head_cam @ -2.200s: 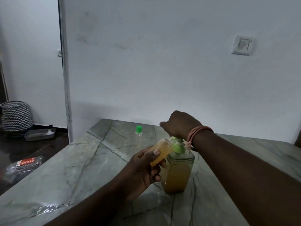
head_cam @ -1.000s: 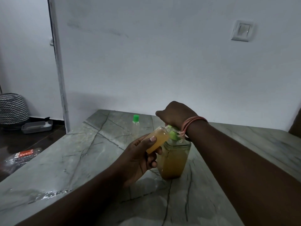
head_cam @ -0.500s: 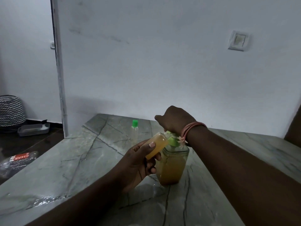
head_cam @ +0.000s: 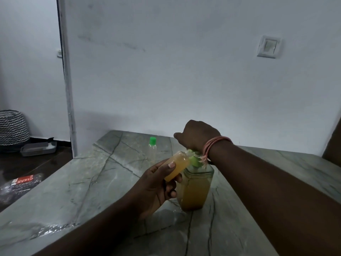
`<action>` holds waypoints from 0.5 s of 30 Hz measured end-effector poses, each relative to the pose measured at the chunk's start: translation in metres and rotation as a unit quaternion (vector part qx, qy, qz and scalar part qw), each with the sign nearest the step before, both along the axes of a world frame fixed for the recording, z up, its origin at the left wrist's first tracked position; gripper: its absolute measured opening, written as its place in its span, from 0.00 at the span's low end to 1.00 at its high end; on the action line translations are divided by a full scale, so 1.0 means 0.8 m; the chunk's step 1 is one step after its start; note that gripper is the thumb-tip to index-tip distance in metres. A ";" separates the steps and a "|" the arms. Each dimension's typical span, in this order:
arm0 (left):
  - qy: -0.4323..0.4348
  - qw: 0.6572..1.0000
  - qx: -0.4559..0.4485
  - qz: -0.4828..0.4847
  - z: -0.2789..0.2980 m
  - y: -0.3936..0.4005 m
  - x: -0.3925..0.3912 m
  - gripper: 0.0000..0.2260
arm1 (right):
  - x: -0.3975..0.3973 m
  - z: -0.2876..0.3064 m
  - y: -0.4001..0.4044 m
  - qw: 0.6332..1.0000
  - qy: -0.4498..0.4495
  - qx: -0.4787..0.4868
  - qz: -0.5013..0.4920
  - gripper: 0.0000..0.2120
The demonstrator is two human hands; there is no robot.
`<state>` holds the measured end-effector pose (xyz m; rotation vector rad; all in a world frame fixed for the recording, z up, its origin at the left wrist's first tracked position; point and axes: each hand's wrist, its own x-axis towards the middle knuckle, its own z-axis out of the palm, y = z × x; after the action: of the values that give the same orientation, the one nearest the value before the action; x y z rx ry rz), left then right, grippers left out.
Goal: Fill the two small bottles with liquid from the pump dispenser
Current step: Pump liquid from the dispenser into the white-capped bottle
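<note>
- The left hand [head_cam: 156, 187] grips a small clear plastic bottle [head_cam: 177, 169] full of amber liquid, thumb on top and fingers curled beneath, and tilts it so that its mouth leans toward the green pump nozzle [head_cam: 193, 159].
- The right hand [head_cam: 197, 137] lies over the head of the square clear pump dispenser [head_cam: 195, 189], knuckles up and fingers bent down over the pump; most of the pump head is hidden under it, so I cannot tell whether it is pressing or merely resting there.
- The dispenser stands on the grey veined marble table [head_cam: 92, 182], just to the right of the left hand and touching or nearly touching the held bottle at the nozzle.
- As I judge it, the first bottle looks almost full, the amber colour running nearly its whole length.
- The second small clear bottle with a green cap [head_cam: 152, 148] stands upright farther back on the table, apart from both hands; it looks empty and is capped, so that one seems left to do.
- A pink band [head_cam: 214, 146] circles the right wrist.
- There is a wet sheen on the table near its left front edge.
</note>
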<state>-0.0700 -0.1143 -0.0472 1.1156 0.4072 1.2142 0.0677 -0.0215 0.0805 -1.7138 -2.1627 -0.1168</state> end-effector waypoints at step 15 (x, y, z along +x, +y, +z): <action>0.005 1.000 0.000 0.001 -0.001 0.002 0.000 0.16 | 0.001 0.002 -0.001 1.000 0.001 0.007 0.012 0.17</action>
<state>-0.0700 -0.1128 -0.0477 1.1219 0.4158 1.2119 0.0689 -0.0222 0.0820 -1.6798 -2.1756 -0.1243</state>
